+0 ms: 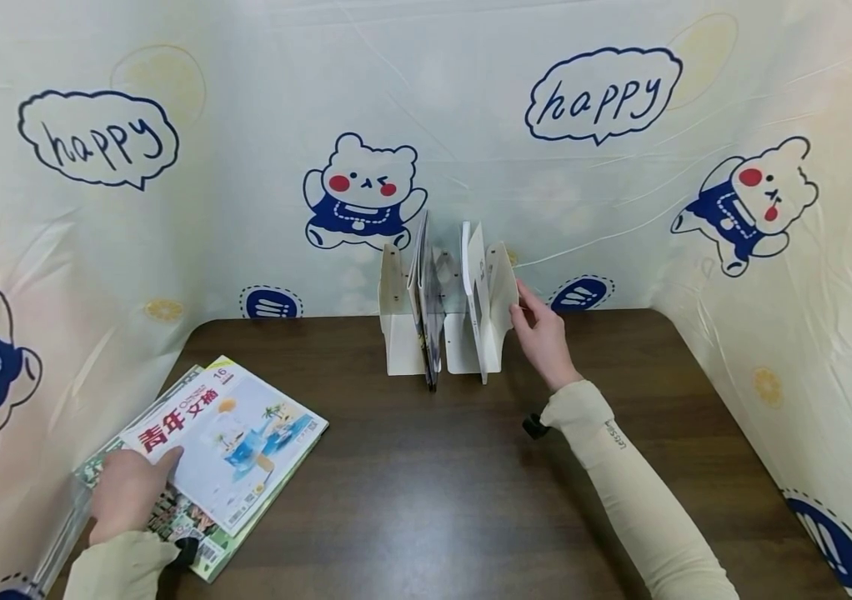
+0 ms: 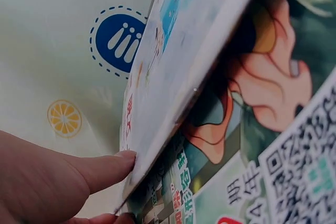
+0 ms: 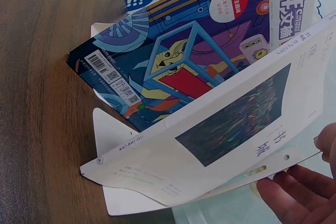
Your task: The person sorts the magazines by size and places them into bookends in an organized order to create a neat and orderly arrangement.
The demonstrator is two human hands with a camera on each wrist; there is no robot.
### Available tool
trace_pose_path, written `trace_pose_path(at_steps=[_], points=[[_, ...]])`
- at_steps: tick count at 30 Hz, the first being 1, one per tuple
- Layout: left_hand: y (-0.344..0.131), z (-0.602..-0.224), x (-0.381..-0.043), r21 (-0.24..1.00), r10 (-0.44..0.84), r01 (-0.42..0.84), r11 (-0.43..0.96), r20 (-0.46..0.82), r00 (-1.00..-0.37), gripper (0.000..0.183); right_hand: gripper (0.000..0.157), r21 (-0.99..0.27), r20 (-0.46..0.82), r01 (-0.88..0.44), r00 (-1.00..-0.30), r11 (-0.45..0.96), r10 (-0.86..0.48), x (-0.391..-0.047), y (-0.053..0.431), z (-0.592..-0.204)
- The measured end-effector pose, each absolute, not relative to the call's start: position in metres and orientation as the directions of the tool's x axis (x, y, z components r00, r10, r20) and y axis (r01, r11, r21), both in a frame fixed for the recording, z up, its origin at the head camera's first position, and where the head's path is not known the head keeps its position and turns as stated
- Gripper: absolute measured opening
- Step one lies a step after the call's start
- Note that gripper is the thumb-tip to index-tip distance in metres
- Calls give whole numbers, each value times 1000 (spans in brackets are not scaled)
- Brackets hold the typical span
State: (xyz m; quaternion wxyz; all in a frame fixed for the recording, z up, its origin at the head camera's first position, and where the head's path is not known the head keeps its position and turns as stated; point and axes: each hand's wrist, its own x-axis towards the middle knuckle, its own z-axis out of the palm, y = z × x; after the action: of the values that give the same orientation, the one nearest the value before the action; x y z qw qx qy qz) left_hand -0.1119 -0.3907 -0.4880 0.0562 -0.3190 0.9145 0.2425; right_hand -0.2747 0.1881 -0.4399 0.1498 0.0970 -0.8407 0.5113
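A white bookend rack (image 1: 403,350) stands upright at the table's back edge. My right hand (image 1: 543,337) pinches its right side panel between thumb and fingers. In the rack stand a colourful magazine (image 3: 184,51) and a white magazine (image 3: 220,145) with a dark picture, the latter leaning by the gripped panel. On the left, my left hand (image 1: 129,492) grips the edge of a pale blue magazine (image 1: 246,442) with red title characters. In the left wrist view its thumb (image 2: 107,170) lies on the cover and fingertips show below the edge.
Under the pale magazine lies a green-edged magazine (image 1: 208,562) with printed pictures, and another corner shows behind. The brown wooden table (image 1: 426,483) is bordered by a patterned curtain (image 1: 261,167) at the back and sides.
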Motion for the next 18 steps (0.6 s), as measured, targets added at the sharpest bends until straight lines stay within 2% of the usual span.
trace_pose_path(at_steps=[9,14,18], points=[[-391,-494,-112,575,-566,-596,561,-259,-783,83,52,-834,347,-318,-938,450,-20,-275,189,-441],[-396,-493,-116,616,-528,-548,566,-239,-815,61,52,-832,350,-318,-937,455,-13,-275,189,-441],[-399,-493,-117,631,-481,-529,567,-268,-835,55,52,-834,343,-309,-939,458,-9,-276,188,-441]])
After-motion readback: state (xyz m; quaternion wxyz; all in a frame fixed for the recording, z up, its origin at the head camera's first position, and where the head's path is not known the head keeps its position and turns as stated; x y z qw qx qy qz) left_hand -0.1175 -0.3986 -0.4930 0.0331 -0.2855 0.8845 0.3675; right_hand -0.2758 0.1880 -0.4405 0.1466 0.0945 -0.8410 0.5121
